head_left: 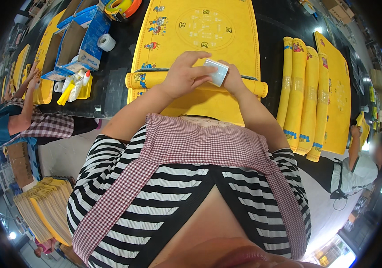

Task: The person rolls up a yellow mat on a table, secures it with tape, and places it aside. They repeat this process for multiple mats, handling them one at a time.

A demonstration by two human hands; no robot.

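Note:
My right hand (234,81) grips a small shiny silver rectangular piece (217,73) by its right side. From the left, my left hand (187,75) pinches at the same piece, its fingers bent and the tips on the left edge; the exact grip is partly hidden. Both hands are above a yellow roll (150,79) that lies crosswise on a printed yellow mat (191,40). A dark strip (157,69) runs along the far side of the roll, partly covered by my hands.
Several yellow rolls (296,94) lie to the right beside more yellow mats (336,102). At left are a blue cardboard box (88,44), a white tape roll (106,42) and a yellow tray (85,91) with bottles. Co-workers stand at the left (10,118) and right (356,169).

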